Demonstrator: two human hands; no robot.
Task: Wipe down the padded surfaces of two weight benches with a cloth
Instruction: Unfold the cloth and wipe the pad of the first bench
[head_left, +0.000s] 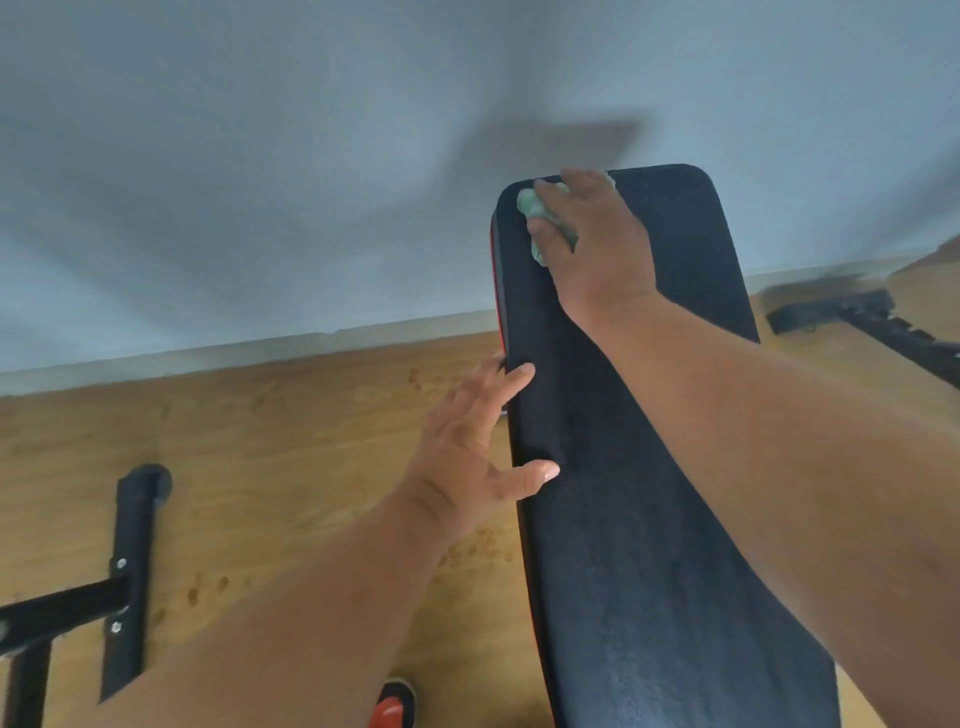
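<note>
A long black padded bench pad (639, 467) with a red side trim runs from the bottom right up to the wall. At its far left corner my right hand (592, 244) presses a pale green cloth (530, 205) onto the pad, fingers curled over the wad. My left hand (483, 447) rests on the pad's left edge about halfway along, thumb lying on top of the padding and fingers spread along the side.
A black metal frame (130, 577) with a round end cap lies on the wooden floor at the left. Another black frame part (852, 312) lies at the right by the wall. A red and black shoe (395, 706) shows at the bottom. The grey wall stands just beyond the bench.
</note>
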